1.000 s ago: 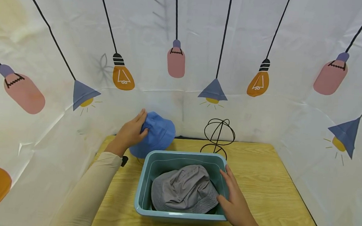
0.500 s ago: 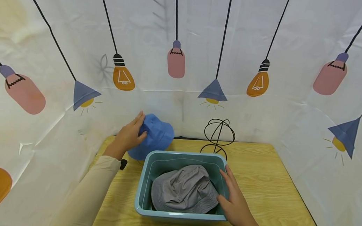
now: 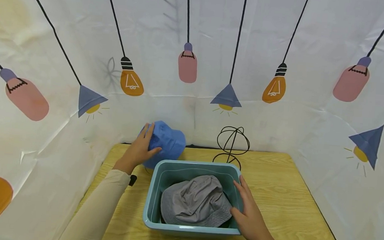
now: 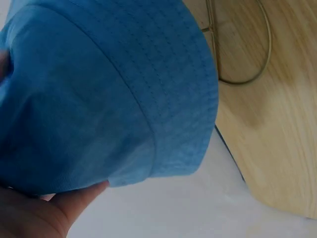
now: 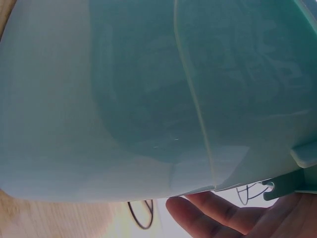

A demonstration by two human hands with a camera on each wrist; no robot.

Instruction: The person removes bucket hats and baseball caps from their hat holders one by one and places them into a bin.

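A blue bucket hat [image 3: 168,142] sits at the back left, behind the bin, with its brim toward the right. My left hand [image 3: 140,148] holds its crown between thumb and spread fingers; in the left wrist view the hat [image 4: 99,94] fills much of the picture and the thumb [image 4: 81,201] lies along its lower edge. A teal plastic bin [image 3: 189,228] stands at the front, with a grey bucket hat [image 3: 196,200] inside. My right hand [image 3: 249,213] rests on the bin's right rim, fingers extended. In the right wrist view the bin wall [image 5: 148,99] hides most of that hand.
A black wire stand [image 3: 232,145] rises behind the bin, right of the blue hat. Part of a thin wire shows below the hat. The wooden table [image 3: 274,192] ends at a white lamp-printed cloth [image 3: 195,116] at the back and sides.
The blue hat dips slightly left, then shifts a little right with my left hand, whose fingers are now more spread. My right hand, the bin and the grey hat stay put.
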